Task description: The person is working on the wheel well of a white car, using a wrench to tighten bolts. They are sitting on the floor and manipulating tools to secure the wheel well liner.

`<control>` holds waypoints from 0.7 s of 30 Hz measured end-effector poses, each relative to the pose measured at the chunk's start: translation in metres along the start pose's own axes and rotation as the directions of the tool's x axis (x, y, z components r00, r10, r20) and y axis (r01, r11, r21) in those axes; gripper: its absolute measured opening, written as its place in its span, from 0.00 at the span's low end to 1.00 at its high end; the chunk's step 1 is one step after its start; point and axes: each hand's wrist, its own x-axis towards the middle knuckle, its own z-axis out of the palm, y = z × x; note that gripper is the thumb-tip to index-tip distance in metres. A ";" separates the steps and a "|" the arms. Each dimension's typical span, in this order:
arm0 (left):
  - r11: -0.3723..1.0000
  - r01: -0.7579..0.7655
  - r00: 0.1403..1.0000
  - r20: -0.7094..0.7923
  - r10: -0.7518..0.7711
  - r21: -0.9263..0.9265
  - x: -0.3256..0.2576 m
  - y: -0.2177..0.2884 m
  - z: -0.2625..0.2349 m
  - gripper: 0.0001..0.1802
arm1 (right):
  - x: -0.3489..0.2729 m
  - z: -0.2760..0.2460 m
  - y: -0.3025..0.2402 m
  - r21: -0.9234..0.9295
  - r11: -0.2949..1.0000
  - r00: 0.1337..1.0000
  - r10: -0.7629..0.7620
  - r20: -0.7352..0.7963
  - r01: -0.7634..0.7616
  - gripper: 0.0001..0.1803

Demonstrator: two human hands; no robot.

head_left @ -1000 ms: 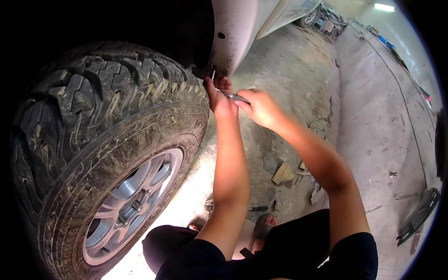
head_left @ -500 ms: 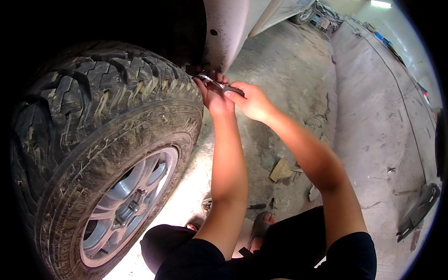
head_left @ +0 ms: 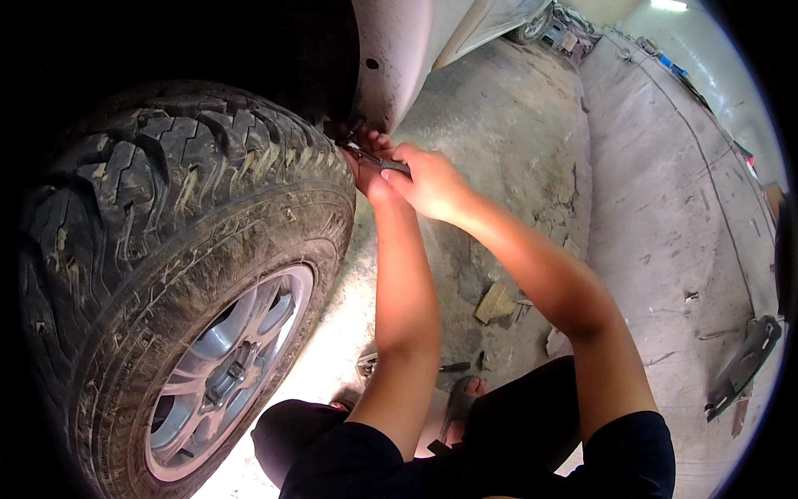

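My right hand (head_left: 431, 185) is closed around the dark handle of a slim hand tool (head_left: 395, 167) with a bright metal shaft. Whether it is a screwdriver or a ratchet I cannot tell. The shaft slants up and left to the lower tip of a pale car fender (head_left: 389, 79), beside the tyre (head_left: 195, 191). My left hand (head_left: 366, 176) is turned palm up under the shaft, its fingers curled at the fender's lower edge. What those fingers grip is hidden behind the tool and my right hand.
The muddy tyre and its silver alloy rim (head_left: 237, 374) fill the left side, beneath a dark wheel arch. A brown scrap (head_left: 495, 303) and a dark-handled tool (head_left: 454, 367) lie on the concrete floor. Along the right wall (head_left: 657, 208) lies a black plastic piece (head_left: 746, 366).
My right hand and the tool have shifted slightly left, now overlapping more of my left hand. The whole view has also moved a little.
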 end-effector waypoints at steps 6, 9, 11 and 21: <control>0.999 0.013 0.999 0.052 -0.011 -0.039 -0.009 -0.006 0.006 0.23 | 0.012 -0.010 0.000 -0.192 0.977 0.994 -0.074 0.078 0.088 0.16; 0.997 -0.038 0.999 -0.032 0.040 0.071 -0.009 -0.010 0.014 0.22 | 0.032 -0.024 -0.025 -0.367 0.875 0.948 -0.305 0.090 0.316 0.16; 0.997 -0.082 0.899 0.433 0.067 0.015 0.035 -0.002 -0.051 0.22 | 0.063 -0.021 -0.065 -0.385 0.832 0.916 -0.380 0.131 0.400 0.15; 0.940 0.216 0.926 0.360 -0.112 -0.263 0.014 0.000 0.006 0.23 | 0.115 -0.015 -0.116 -0.600 0.799 0.819 0.320 0.477 0.037 0.20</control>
